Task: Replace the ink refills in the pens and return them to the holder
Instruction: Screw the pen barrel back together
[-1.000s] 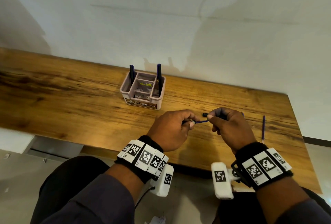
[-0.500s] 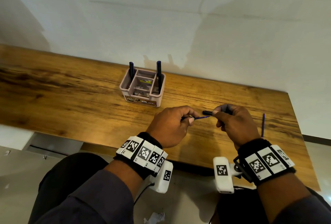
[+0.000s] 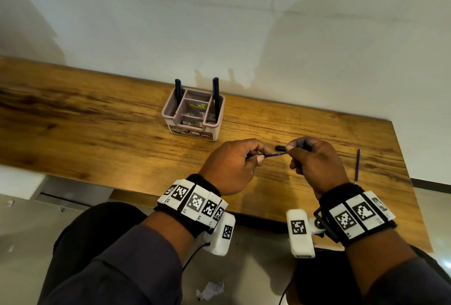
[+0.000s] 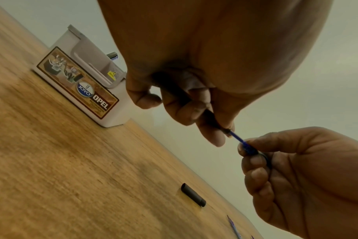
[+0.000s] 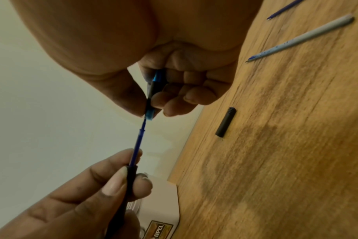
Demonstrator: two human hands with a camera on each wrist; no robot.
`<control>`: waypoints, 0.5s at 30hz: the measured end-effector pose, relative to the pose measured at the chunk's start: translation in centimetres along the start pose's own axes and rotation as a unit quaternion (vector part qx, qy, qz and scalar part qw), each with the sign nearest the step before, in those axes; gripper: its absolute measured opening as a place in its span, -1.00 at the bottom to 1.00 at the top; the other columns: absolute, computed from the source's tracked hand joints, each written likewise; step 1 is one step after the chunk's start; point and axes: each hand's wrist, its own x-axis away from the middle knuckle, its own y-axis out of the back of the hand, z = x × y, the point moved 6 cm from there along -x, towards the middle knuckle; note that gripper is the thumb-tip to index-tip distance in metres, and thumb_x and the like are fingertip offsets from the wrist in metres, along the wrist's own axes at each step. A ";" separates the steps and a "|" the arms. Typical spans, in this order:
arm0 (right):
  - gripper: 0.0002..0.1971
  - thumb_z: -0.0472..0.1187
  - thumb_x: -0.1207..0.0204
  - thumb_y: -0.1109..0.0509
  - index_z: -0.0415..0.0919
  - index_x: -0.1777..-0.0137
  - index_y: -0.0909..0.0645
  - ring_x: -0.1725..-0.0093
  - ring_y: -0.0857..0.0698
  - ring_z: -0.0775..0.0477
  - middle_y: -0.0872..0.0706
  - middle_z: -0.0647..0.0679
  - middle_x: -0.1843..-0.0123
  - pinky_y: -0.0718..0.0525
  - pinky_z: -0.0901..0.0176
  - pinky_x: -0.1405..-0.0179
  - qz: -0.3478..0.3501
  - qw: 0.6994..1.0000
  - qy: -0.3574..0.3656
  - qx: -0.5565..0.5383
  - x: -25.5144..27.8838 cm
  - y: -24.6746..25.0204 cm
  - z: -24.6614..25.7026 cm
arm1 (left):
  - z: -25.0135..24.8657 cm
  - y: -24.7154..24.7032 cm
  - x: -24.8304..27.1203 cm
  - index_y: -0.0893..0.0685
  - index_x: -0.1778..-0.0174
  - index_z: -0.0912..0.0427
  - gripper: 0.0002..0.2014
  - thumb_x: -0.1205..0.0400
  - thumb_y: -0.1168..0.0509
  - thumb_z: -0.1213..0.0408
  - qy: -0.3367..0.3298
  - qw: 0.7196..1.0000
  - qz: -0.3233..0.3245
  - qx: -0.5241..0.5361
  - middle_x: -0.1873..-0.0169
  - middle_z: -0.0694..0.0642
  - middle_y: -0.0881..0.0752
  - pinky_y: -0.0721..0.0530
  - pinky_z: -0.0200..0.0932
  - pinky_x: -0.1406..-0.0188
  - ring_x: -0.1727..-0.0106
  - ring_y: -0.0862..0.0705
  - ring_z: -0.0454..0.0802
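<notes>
My left hand (image 3: 260, 157) grips a black pen barrel (image 4: 210, 116), and a blue refill (image 3: 275, 155) sticks out of it toward the right. My right hand (image 3: 291, 147) pinches a blue and black tip section (image 5: 153, 90) at the refill's (image 5: 138, 143) free end. Both hands are held just above the wooden table (image 3: 97, 134). A short black pen piece (image 3: 280, 147) lies on the table behind them. The pink holder (image 3: 192, 131) stands further back with two dark pens (image 3: 215, 92) upright in it.
A loose blue refill (image 3: 357, 165) lies on the table to the right of my right hand. In the right wrist view a pale, nearly spent refill (image 5: 301, 38) lies beside it. A white wall (image 3: 244, 36) runs behind the table. Its front edge is near my wrists.
Both hands have stayed close together with the refill between them. The right hand's fingers have shifted slightly along the refill's end. Nothing was let go.
</notes>
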 end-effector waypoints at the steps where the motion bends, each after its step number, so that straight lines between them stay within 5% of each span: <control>1: -0.87 -0.29 -0.61 -0.42 -0.16 0.18 -0.70 0.38 -0.61 -0.03 -0.64 -0.08 0.40 -0.55 0.11 0.30 0.001 1.000 -0.002 -0.001 0.0 0.0 0.0 | 0.0 0.1 0.0 -0.77 -0.18 -0.15 -0.80 -0.76 -0.33 0.24 -0.001 1.000 -0.001 0.000 0.15 -0.27 -0.76 -0.72 -0.14 -0.04 -0.02 -0.76 -0.22; 15: -0.86 -0.30 -0.61 -0.41 -0.18 0.18 -0.71 0.42 -0.60 -0.02 -0.61 -0.04 0.45 -0.53 0.11 0.36 0.019 0.999 -0.029 -0.010 -0.4 -0.3 -0.6 | 0.3 -0.1 -0.1 -0.77 -0.21 -0.11 -0.80 -0.77 -0.31 0.24 0.003 1.000 0.008 -0.019 0.17 -0.28 -0.75 -0.65 -0.24 0.00 -0.05 -0.75 -0.22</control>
